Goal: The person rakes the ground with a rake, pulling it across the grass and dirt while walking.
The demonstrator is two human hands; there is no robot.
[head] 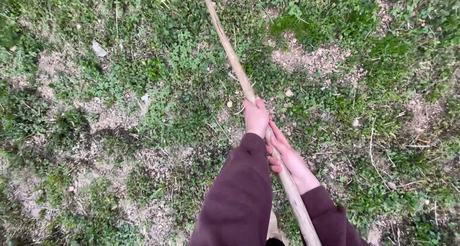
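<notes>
A long bare wooden pole (230, 54) runs from the top middle of the view down to the bottom right of centre. My left hand (256, 116) grips it from the left, further up the shaft. Just below, my right hand (287, 155) wraps around it from the right, fingers curled over the wood. Both arms wear dark maroon sleeves (239, 198). The pole's far end runs out of view at the top, so whatever is on it is hidden.
Underfoot is patchy ground of low green weeds and clover (172, 68) with bare, pebbly soil patches (311, 59). A pale flat stone (98, 48) lies at the upper left. A light shoe tip (274, 229) shows between my arms.
</notes>
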